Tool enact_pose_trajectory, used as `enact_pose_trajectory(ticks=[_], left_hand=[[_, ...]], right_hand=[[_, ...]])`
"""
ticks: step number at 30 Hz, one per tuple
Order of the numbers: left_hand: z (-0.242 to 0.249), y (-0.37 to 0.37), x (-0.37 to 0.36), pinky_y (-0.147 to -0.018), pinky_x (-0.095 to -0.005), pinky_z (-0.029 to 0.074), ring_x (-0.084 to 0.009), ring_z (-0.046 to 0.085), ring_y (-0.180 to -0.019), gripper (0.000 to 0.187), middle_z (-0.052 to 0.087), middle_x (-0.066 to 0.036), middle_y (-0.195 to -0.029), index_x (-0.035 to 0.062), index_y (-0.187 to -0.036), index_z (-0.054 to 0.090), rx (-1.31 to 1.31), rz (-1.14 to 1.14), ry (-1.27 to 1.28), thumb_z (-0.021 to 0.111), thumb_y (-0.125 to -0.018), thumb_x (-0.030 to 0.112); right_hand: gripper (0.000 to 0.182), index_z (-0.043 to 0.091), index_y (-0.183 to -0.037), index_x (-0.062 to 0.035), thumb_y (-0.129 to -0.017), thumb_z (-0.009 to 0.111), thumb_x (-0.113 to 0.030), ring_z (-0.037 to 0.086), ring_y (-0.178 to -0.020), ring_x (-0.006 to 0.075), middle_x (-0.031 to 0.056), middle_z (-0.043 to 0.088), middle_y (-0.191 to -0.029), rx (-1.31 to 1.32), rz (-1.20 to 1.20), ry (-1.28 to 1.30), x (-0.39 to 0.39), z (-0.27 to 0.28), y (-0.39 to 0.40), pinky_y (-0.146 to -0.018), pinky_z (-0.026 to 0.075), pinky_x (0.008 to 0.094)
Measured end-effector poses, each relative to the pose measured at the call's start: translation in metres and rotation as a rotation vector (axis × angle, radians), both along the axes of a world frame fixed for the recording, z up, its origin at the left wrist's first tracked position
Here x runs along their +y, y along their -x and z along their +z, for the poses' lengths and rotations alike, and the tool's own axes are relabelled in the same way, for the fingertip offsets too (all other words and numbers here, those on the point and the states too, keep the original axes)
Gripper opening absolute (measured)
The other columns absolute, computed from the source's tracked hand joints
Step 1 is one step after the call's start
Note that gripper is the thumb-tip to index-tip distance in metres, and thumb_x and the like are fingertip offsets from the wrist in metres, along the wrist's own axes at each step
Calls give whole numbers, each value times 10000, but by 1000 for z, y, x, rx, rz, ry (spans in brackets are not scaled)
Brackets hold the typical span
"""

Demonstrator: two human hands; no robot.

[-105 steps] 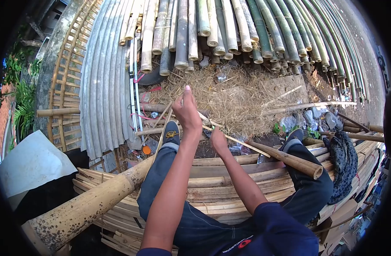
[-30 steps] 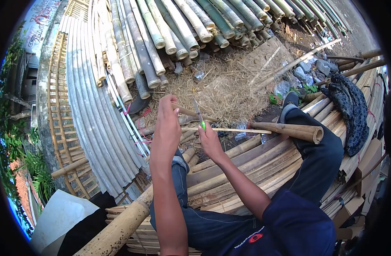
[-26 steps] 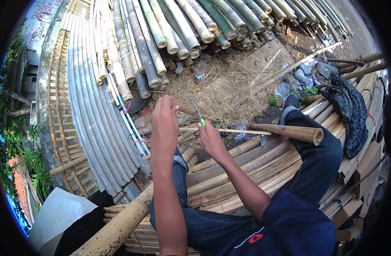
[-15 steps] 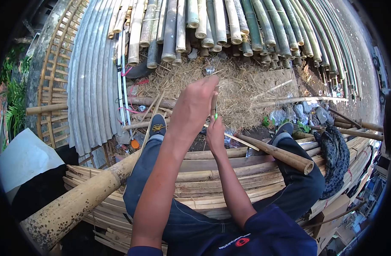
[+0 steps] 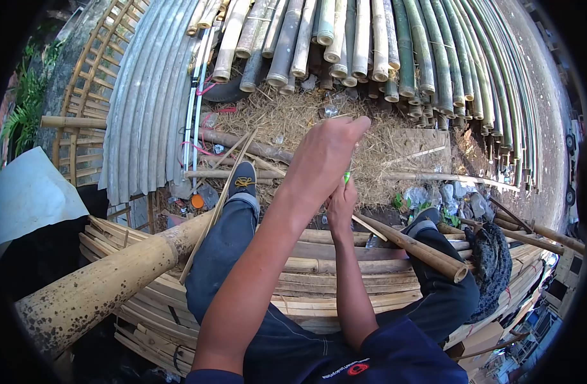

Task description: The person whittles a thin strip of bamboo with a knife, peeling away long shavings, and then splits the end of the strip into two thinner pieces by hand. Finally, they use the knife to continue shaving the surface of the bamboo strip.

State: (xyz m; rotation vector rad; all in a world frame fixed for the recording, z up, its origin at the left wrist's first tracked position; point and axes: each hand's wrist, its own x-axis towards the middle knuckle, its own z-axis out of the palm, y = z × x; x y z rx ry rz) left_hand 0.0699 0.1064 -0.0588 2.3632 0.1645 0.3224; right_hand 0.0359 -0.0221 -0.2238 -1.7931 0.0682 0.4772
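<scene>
My left hand [image 5: 332, 144] is raised in front of me, closed in a fist; what it grips is hidden behind the fingers. Just below and to its right, my right hand [image 5: 341, 206] is closed, with a small bright green piece [image 5: 347, 176] at its fingertips. A thin pale bamboo strip [image 5: 370, 228] runs out from beside the right hand toward the lower right. The hands are close together, one above the other. A thick bamboo pole [image 5: 428, 251] lies near my right knee.
Bamboo poles [image 5: 364, 38] are stacked ahead, above straw-littered ground [image 5: 293, 118]. Corrugated sheets [image 5: 143, 96] stand at the left. A large spotted bamboo pole [image 5: 108, 281] crosses the lower left. Split bamboo [image 5: 344, 264] lies beneath my legs, and dark cloth [image 5: 491, 272] sits at the right.
The view has shifted, and the scene ahead sits lower and further right. Both hands are further right in view, and the green piece is now partly covered by the left hand.
</scene>
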Motion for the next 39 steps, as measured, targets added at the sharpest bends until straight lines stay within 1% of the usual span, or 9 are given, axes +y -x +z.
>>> enact_pose_trajectory(ticks=[4, 7, 12, 13, 15, 20, 27, 35, 39], left_hand=[[4, 2, 1, -622, -430, 461, -369, 611, -740, 102, 583, -191, -750, -20, -879, 534, 46, -32, 13, 590, -794, -17], [3, -2, -7, -627, -426, 458, -372, 607, -756, 106, 578, -195, -763, -31, -887, 527, 73, -60, 47, 580, -795, -26], [7, -7, -12, -643, -420, 448, -378, 597, -780, 116, 577, -208, -792, -48, -908, 518, 21, -49, 91, 561, -802, -34], [8, -7, -11, -648, -421, 443, -380, 594, -779, 118, 577, -212, -796, -49, -912, 517, 17, -41, 86, 559, -803, -33], [9, -9, -9, -653, -423, 439, -381, 590, -778, 121, 577, -216, -799, -51, -916, 516, 12, -47, 78, 557, -803, -31], [3, -8, -7, -634, -402, 423, -356, 554, -696, 124, 561, -198, -753, -44, -883, 513, 38, -25, 109, 597, -802, -1], [8, -13, -15, -620, -375, 422, -308, 548, -654, 127, 562, -176, -734, -34, -883, 527, 69, -21, 60, 615, -799, 1], [11, -13, -14, -624, -357, 431, -294, 568, -666, 115, 584, -159, -748, -27, -886, 547, 100, -74, 45, 615, -799, 4], [11, -11, -17, -627, -348, 438, -284, 578, -670, 103, 594, -151, -753, -23, -881, 558, 75, -70, 17, 615, -800, 8]], right_hand=[[314, 506, -911, 49, -982, 401, -238, 535, -587, 339, 223, 525, -651, -140, 212, 487, -23, -91, 18, -567, 399, 436], [367, 499, -910, 59, -984, 389, -283, 556, -760, 442, 287, 558, -774, 52, 261, 474, -42, -90, 18, -686, 398, 505], [312, 471, -869, 22, -984, 431, -265, 487, -547, 164, 93, 443, -587, 74, 89, 27, -32, -27, -6, -517, 405, 369], [312, 471, -869, 22, -984, 431, -265, 487, -547, 164, 93, 443, -587, 70, 70, 31, -27, -5, -13, -517, 405, 369], [259, 516, -883, 21, -968, 433, -209, 541, -591, 396, 211, 553, -638, -79, 122, 184, -18, 25, -21, -557, 393, 442], [371, 519, -926, 39, -948, 452, -325, 517, -653, 389, 229, 566, -720, 12, 251, 403, -55, -121, 19, -660, 408, 467], [292, 522, -925, 24, -954, 428, -251, 538, -696, 428, 251, 562, -727, 63, 271, 189, -40, 53, -37, -650, 417, 470], [310, 515, -920, 48, -948, 435, -250, 548, -684, 410, 229, 563, -709, 43, 432, 435, -60, -63, -14, -642, 414, 460], [325, 516, -911, 50, -943, 428, -261, 550, -790, 455, 285, 567, -790, 155, 338, 149, -53, 45, -40, -702, 418, 481]])
